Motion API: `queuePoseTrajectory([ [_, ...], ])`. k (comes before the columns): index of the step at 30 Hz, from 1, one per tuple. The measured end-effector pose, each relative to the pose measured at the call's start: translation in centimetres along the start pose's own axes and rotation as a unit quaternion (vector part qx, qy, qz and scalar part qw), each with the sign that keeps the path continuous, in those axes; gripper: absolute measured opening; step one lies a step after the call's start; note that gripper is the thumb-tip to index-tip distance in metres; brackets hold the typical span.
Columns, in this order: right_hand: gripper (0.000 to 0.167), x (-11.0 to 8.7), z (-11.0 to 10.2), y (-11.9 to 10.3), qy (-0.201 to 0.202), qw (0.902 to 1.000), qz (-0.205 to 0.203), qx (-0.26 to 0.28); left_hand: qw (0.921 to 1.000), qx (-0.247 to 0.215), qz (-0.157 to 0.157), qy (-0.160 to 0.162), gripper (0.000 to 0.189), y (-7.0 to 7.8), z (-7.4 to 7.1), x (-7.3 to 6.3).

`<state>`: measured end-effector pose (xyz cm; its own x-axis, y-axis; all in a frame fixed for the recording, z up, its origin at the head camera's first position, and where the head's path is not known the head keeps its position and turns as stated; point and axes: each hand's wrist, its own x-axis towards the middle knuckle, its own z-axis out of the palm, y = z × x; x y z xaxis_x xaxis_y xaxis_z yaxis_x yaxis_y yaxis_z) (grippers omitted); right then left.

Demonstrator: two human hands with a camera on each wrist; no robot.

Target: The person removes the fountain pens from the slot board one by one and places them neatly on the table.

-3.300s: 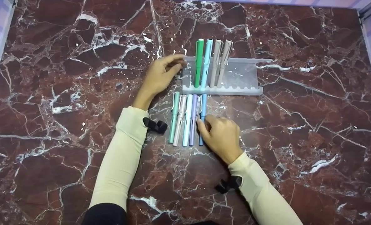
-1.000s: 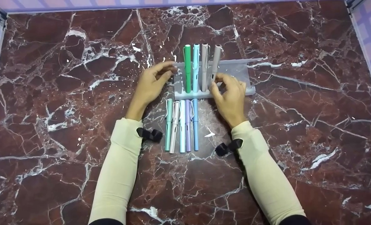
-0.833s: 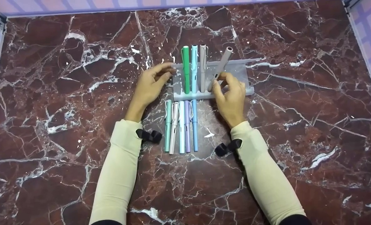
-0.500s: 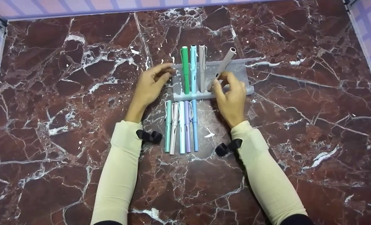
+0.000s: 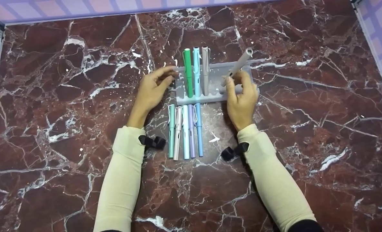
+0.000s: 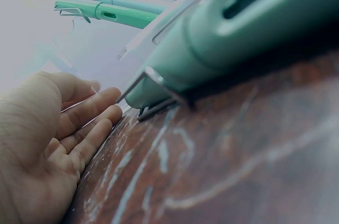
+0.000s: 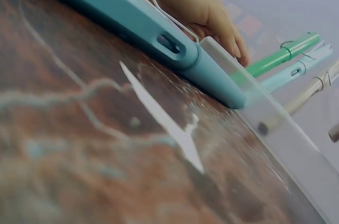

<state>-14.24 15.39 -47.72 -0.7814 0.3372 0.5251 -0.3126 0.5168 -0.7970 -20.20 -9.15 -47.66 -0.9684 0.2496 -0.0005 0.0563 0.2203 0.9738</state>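
In the head view a translucent pen stand [image 5: 216,93] holds a green pen [image 5: 187,74], a light blue pen [image 5: 196,72] and a grey-brown pen [image 5: 205,71], all upright. My right hand [image 5: 242,100] pinches another grey-brown pen [image 5: 240,64] near its lower part, tilted to the right above the stand. My left hand [image 5: 152,93] stays at the stand's left edge with relaxed fingers [image 6: 87,115]. Whether they touch it is hard to tell. A row of pens lies in front: teal green [image 5: 171,132], pale grey [image 5: 177,133], pale blue [image 5: 186,132], purple [image 5: 191,132] and blue [image 5: 199,130].
Everything lies on a dark red marbled table [image 5: 65,112] with white veins. A checked purple and pink wall [image 5: 91,8] bounds the back, with similar panels at both sides. Black straps [image 5: 152,141] with small devices sit on both wrists.
My right hand left the blue pen in the row, took the rightmost grey-brown pen in the stand, tilted it right and raised it. My left hand stayed at the stand's left edge.
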Motion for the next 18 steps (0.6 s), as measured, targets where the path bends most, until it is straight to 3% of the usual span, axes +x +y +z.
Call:
queuePoseTrajectory([
  [7, 0.019, 0.62, -0.22, 0.31, 0.024, 0.9970, 0.069, 0.027, 0.9999, -0.007, -0.008, 0.003, 0.032, 0.09, -0.38, -0.15],
  [18, 0.013, 0.16, -0.63, 0.13, 0.019, 0.9978, 0.056, 0.031, 1.0000, 0.006, -0.006, 0.002, 0.030, 0.09, 0.00, -0.10],
])
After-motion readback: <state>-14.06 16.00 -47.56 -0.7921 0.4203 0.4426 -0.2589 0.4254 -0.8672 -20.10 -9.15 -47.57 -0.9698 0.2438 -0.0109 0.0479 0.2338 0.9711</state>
